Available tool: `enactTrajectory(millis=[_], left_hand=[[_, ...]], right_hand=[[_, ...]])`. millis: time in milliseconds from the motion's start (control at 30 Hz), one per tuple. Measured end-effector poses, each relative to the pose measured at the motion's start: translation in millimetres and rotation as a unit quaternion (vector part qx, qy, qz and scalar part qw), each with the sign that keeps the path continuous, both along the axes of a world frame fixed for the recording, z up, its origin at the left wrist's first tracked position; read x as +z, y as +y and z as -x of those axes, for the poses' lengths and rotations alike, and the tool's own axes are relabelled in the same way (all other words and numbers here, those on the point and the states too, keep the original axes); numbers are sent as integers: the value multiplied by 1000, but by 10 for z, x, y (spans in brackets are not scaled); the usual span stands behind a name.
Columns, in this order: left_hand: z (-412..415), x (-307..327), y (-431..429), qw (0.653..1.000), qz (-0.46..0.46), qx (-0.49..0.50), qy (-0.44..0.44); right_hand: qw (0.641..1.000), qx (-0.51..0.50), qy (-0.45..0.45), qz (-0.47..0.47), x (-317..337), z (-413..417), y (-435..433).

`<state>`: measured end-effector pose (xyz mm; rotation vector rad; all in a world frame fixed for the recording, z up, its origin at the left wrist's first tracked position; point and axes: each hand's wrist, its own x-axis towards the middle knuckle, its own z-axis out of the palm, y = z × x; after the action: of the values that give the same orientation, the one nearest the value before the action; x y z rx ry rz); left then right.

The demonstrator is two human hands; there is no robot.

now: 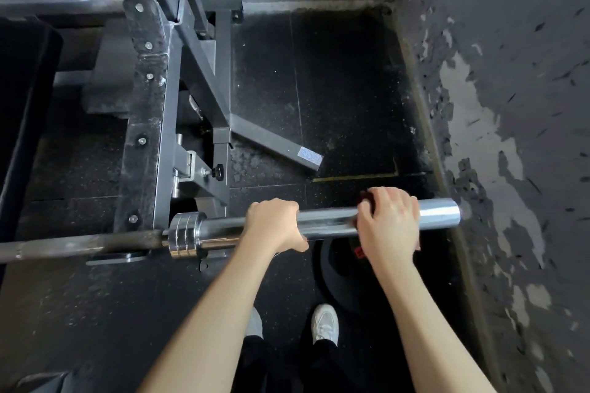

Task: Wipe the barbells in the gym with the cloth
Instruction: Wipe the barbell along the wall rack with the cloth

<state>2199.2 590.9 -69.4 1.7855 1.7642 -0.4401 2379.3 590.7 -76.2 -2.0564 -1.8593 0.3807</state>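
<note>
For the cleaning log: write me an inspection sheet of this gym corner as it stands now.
Surface: black speckled rubber floor, seams visible.
Job's things: barbell resting on the rack; dark red cloth on its chrome sleeve.
Clutter: weight plate on the floor under the sleeve.
Grippers: left hand grips the sleeve bare; right hand holds the cloth round the sleeve, near its end.
Cables: nothing seen.
Surroundings: grey wall with peeling paint on the right; white shoe below.

Head-worn view, steeply downward, close above barbell (222, 228).
</note>
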Motion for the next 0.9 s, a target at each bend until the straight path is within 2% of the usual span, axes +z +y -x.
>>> enactTrajectory(millis=[33,133,200,267,333,400,467,533,567,633,767,833,900], left_hand=[[1,-28,-45,999,-32,1,7],[-62,-122,-207,988,-146,5,41],[-104,-204,-319,975,-213,14,59],[-119,-262,-377,963,-264,21,56],[-111,-287,-398,956,-285,25,58],[-105,-257,-411,956,-288,26,57],[-111,-235,-424,956,-285,24,65],[-123,-242,-424,951,-299,22,71],[-124,-242,-418,950,-305,26,70],[-130,-264,-414,948,-311,33,67],[-107,-264,-380,963,-261,9,70],[-76,-176,-336,980,-193,6,49],[-25,-84,-250,992,-127,0,11]], right_hand=[[1000,23,8,-3,-1,117,-51],[982,182,40,-1,35,139,-308],[975,220,32,2,91,-128,-270],[984,174,2,19,120,-356,-92],[997,63,-14,49,93,-341,127],[997,25,-6,66,77,-45,189],[989,129,13,67,58,238,13],[964,255,25,64,64,205,-208],[958,278,30,61,84,84,-212],[968,245,19,54,85,-173,-94],[996,66,12,52,62,-155,71],[996,85,26,30,43,13,-86],[985,162,49,18,32,-20,-220]])
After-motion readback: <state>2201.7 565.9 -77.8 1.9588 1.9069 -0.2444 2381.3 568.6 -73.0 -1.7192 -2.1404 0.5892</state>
